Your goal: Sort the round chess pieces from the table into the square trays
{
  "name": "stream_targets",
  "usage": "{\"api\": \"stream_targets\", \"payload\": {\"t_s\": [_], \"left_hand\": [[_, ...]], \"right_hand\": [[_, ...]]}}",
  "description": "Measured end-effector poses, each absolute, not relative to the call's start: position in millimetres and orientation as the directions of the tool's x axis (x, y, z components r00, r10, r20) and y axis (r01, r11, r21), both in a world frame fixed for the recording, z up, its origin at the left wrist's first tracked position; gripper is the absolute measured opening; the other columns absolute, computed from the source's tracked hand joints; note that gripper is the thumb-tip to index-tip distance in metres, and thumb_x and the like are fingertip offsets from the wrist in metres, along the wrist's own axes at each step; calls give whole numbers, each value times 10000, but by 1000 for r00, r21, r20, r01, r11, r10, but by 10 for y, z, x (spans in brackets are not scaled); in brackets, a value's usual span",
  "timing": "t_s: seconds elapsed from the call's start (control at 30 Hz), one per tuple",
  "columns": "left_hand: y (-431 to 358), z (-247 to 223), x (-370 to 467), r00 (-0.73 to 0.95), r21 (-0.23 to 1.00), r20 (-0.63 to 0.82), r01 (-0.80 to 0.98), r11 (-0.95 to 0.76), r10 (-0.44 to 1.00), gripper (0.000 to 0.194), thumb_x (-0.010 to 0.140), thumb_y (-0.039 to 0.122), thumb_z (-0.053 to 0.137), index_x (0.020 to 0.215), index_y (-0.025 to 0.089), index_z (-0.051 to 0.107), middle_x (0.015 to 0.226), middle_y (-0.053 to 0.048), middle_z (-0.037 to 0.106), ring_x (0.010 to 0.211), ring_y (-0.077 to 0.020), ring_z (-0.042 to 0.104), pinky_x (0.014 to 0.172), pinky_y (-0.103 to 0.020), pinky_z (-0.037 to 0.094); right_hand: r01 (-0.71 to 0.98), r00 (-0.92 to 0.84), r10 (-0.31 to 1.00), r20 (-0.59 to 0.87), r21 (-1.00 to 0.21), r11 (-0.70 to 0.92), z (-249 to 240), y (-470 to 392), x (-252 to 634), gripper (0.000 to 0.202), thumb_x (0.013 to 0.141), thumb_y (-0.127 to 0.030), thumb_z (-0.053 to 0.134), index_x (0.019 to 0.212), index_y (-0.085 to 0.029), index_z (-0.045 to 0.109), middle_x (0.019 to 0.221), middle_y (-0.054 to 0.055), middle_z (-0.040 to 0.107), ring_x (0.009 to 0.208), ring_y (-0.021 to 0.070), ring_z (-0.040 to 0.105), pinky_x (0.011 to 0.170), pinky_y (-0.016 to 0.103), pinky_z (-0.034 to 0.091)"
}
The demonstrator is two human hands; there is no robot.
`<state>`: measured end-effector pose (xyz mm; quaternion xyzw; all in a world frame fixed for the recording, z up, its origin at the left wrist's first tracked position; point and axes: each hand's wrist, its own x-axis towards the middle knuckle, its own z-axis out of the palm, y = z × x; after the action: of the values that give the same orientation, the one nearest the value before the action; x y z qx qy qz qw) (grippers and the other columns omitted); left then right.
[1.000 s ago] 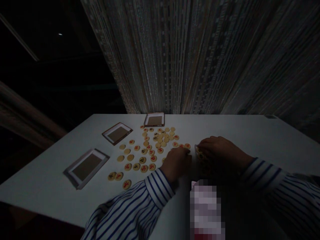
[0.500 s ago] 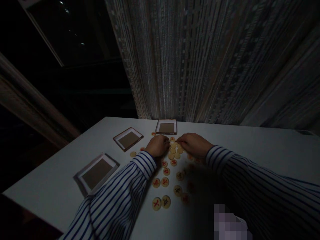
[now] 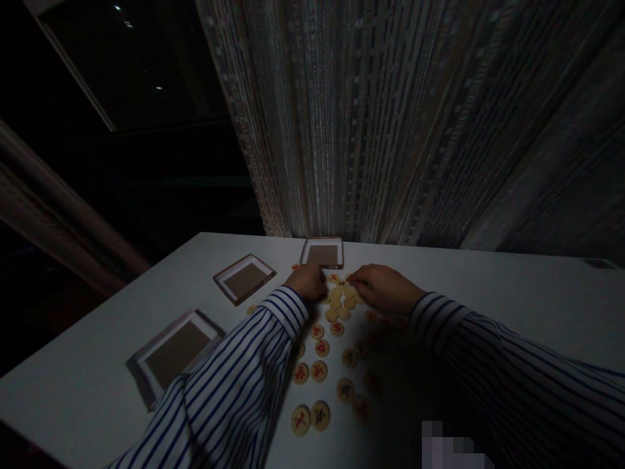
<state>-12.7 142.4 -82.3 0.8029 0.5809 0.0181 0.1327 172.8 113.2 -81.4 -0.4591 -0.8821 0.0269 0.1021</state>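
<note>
Hands (image 3: 306, 282) (image 3: 388, 288) moved farther out, flanking pale discs (image 3: 336, 303), tray (image 3: 322, 255) beyond

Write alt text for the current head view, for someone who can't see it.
Two hands in striped sleeves reach among round pieces, some marked red or black, on a white table. Three shallow trays sit left of and beyond the pieces; a curtain hangs behind, in dim light.

Shallow trays (image 3: 245, 281): 3. Left hand (image 3: 307, 282): 1. Right hand (image 3: 387, 288): 1. Round pieces (image 3: 319, 371): over 20, exact count unclear in shadow.
</note>
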Motion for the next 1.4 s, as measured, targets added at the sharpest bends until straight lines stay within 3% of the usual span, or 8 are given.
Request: {"api": "stream_targets", "payload": {"t_s": [0.3,0.43,0.6,1.0,1.07,1.17,1.27,1.4], "left_hand": [[1301,-724,-186,333,275,-25,909,-313,943,244,684,235,550,866,150,689,795,-70,690,745,-194,620,649,-245,440],[1065,-588,-164,391,356,121,841,-408,912,371,730,278,532,1075,157,599,924,-58,671,808,-176,612,691,-237,446],[688,-395,5,530,424,278,680,-598,801,397,754,279,542,1137,176,532,954,-44,649,810,-168,604,724,-263,454],[176,-188,465,676,342,433,488,-803,596,287,793,190,532,1079,172,543,1001,-62,621,943,-175,552,840,-297,429],[119,-198,534,624,400,472,478,-782,622,319,786,217,554,1102,178,542,1016,-66,618,925,-174,555,832,-302,433],[54,-225,655,462,633,463,425,-647,756,353,756,293,600,1088,179,564,931,-56,639,780,-150,579,724,-283,467],[3,-240,772,372,886,342,179,-429,863,310,722,292,632,992,141,605,832,-52,659,710,-134,593,638,-250,478],[-68,-189,862,311,975,220,-44,-217,925,263,653,240,686,885,124,640,785,-45,674,700,-129,604,608,-227,470]], "right_hand": [[798,-490,845,213,-281,533,-738,1001,1800,329,797,-212,405,995,-148,660,1000,91,667,923,217,590,821,321,415],[687,-410,881,235,-556,468,-680,911,1827,290,791,-246,436,939,-152,668,910,68,687,822,181,613,749,287,446],[399,-322,934,154,-873,281,-588,705,1874,283,752,-336,509,855,-115,653,780,60,673,698,154,597,644,270,460],[225,-118,981,151,-959,175,-356,72,2256,220,624,-293,638,776,-134,657,709,19,666,671,133,593,675,290,472],[205,-81,977,198,-956,211,-336,-25,2317,225,632,-307,642,789,-147,656,755,30,679,718,149,612,710,311,485],[171,-14,958,287,-943,285,-305,-168,2383,240,640,-347,654,801,-168,655,781,36,687,744,162,625,718,328,504],[113,49,933,356,-930,349,-291,-278,2415,251,639,-360,667,810,-177,653,750,30,684,706,150,625,698,322,517],[80,83,913,400,-916,394,-294,-351,2433,275,642,-333,672,874,-186,650,732,17,673,669,132,617,682,312,522]]}}
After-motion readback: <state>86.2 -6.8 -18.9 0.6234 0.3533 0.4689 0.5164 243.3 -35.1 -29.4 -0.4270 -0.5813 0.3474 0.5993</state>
